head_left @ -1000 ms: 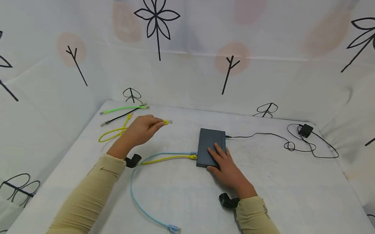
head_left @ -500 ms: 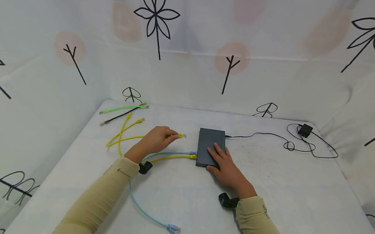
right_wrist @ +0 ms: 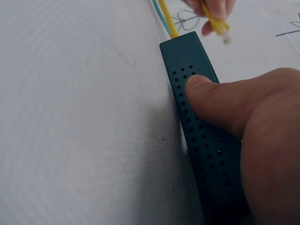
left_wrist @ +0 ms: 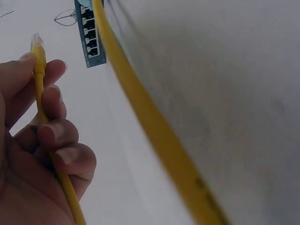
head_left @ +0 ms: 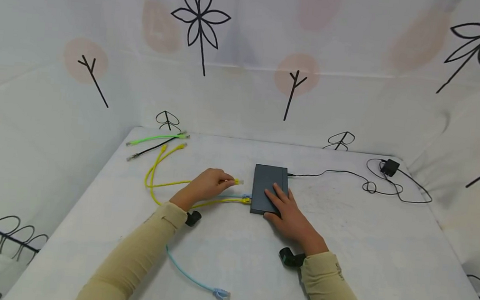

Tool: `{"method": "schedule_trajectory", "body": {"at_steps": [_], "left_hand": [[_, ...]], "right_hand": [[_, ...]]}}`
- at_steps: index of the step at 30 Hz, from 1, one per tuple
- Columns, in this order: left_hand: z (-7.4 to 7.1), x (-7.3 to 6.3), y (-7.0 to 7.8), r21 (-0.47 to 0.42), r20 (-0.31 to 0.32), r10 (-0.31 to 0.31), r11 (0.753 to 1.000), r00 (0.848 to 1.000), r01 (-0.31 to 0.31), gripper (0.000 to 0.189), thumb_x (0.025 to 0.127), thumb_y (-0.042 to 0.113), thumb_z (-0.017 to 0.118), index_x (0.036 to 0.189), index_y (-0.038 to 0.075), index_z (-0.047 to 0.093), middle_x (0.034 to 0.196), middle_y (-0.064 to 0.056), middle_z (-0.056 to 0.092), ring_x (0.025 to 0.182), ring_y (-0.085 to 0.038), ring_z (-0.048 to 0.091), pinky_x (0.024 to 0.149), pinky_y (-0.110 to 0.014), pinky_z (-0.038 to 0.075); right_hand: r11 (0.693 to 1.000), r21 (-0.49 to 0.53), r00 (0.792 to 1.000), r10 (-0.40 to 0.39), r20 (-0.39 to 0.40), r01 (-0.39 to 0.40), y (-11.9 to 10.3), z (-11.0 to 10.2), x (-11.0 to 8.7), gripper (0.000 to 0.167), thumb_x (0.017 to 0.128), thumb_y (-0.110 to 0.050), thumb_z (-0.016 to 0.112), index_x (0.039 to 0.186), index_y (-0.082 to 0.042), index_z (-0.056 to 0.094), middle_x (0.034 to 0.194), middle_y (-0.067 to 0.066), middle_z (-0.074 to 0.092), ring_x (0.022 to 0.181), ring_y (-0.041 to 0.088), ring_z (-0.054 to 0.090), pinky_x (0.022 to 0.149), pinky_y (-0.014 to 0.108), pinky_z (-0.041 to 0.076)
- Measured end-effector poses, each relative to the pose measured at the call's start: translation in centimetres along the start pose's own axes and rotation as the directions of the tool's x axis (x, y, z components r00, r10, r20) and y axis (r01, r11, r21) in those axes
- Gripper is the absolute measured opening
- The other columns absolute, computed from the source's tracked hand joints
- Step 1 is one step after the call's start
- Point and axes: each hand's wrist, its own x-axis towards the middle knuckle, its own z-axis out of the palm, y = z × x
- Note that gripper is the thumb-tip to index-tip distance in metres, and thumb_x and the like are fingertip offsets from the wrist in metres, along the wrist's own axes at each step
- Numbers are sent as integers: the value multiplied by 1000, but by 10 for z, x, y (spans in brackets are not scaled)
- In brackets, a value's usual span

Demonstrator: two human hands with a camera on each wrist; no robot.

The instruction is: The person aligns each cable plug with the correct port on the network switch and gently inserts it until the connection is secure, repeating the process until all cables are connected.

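Note:
My left hand (head_left: 209,184) pinches a yellow Ethernet cable just behind its clear plug (left_wrist: 37,44), fingers curled round the cord. The plug points toward the port side of a dark grey network switch (head_left: 265,176), a short gap away. Several bare ports (left_wrist: 91,35) show in the left wrist view. A second yellow cable (head_left: 229,200) and a light blue cable (head_left: 194,279) are plugged into that side near its close end. My right hand (head_left: 291,219) rests on the switch with fingers spread over its top, the thumb (right_wrist: 201,89) against the vented side.
A green cable (head_left: 155,139) and a black cable (head_left: 152,149) lie at the back left, near the yellow cables' loose ends (head_left: 181,146). A thin black cord (head_left: 328,172) runs from the switch to a black power adapter (head_left: 390,168) at the back right.
My left hand has moved right and toward me, carrying the yellow cable's plug close to the switch. The yellow cables' loops shifted with it. My right hand has stayed on the switch.

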Motion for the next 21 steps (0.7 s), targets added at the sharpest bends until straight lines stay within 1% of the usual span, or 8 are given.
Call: {"method": "schedule_trajectory", "body": {"at_steps": [5, 8, 12, 15, 16, 17, 21], "left_hand": [[8, 3, -3, 15, 42, -11, 1000, 999, 10, 32, 100, 34, 53, 121, 16, 70, 108, 1, 70, 84, -10, 57, 74, -27, 47], [10, 5, -4, 15, 47, -9, 1000, 999, 8, 32, 100, 33, 53, 122, 16, 69, 109, 1, 70, 85, -10, 59, 76, -27, 48], [11, 7, -2, -1, 61, -21, 1000, 998, 21, 32, 100, 33, 53, 123, 15, 69, 116, 0, 70, 101, -14, 64, 87, -32, 51], [12, 9, -1, -1, 87, -46, 999, 995, 46, 34, 100, 34, 53, 125, 16, 68, 121, 0, 69, 112, -17, 63, 94, -35, 51], [12, 10, 0, 3, 96, -53, 999, 994, 53, 34, 100, 35, 52, 126, 17, 67, 122, 0, 68, 113, -18, 63, 95, -35, 51], [12, 11, 0, 11, 102, -58, 998, 993, 57, 34, 100, 36, 52, 126, 18, 66, 122, 1, 68, 110, -17, 63, 94, -35, 51], [14, 15, 2, 41, 123, -64, 997, 990, 60, 31, 100, 37, 53, 123, 21, 67, 113, 3, 69, 93, -12, 62, 83, -31, 51]], "right_hand": [[1000, -5, 1000, 5, 6, -5, -1, 0, 0, 66, 97, -39, 57, 155, -25, 26, 164, 8, 9, 147, 49, -3, 108, 72, 22], [1000, -6, 1000, 12, 18, -11, -1, 0, 1, 66, 97, -41, 56, 155, -27, 26, 164, 7, 8, 147, 49, -4, 108, 71, 21], [1000, -25, 999, 7, 32, -6, 0, -2, 1, 65, 98, -43, 53, 155, -29, 24, 165, 5, 6, 148, 47, -5, 109, 70, 23], [999, -40, 999, 2, 38, 0, 2, -2, 2, 65, 98, -44, 52, 155, -30, 23, 165, 4, 6, 148, 46, -4, 108, 70, 23], [999, -40, 999, 3, 40, -2, 3, -3, 2, 65, 98, -43, 52, 155, -30, 23, 165, 4, 6, 148, 46, -4, 108, 70, 23], [999, -43, 999, 7, 42, -6, 3, -3, 2, 65, 98, -44, 52, 155, -30, 23, 165, 4, 5, 148, 46, -5, 108, 70, 23], [999, -42, 998, 22, 54, -20, 3, -3, 1, 66, 98, -44, 52, 155, -31, 22, 165, 3, 4, 148, 46, -5, 108, 71, 22]]}}
